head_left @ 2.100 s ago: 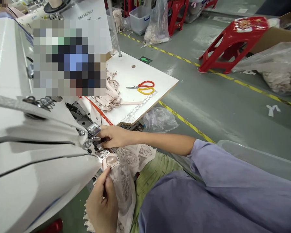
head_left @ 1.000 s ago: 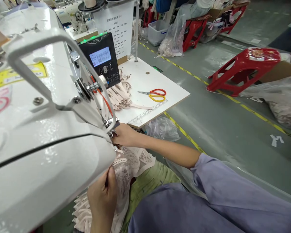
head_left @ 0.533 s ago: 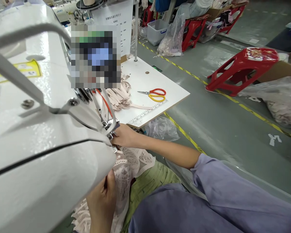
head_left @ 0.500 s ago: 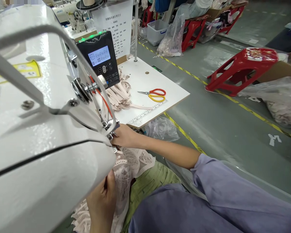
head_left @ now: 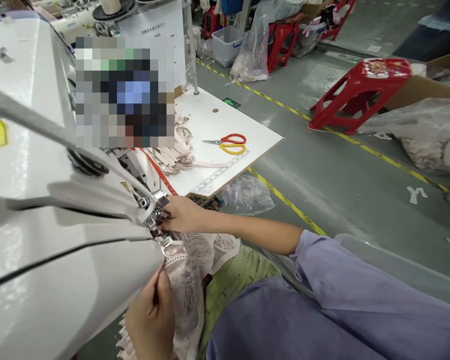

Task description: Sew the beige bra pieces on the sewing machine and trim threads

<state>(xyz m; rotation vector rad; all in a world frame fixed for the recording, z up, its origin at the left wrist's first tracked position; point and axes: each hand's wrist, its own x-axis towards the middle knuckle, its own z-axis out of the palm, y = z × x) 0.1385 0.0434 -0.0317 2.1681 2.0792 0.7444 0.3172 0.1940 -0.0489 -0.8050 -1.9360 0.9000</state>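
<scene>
Your left hand pinches the lace garment, its top edge at the sewing machine; your right hand has hidden fingertips, so I cannot tell their grip; this piece looks under way, any finished stitching unseen

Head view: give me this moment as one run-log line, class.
left hand: pinching lace garment | right hand: at sewing machine head, grip hidden | scissors: lying on white table
</scene>
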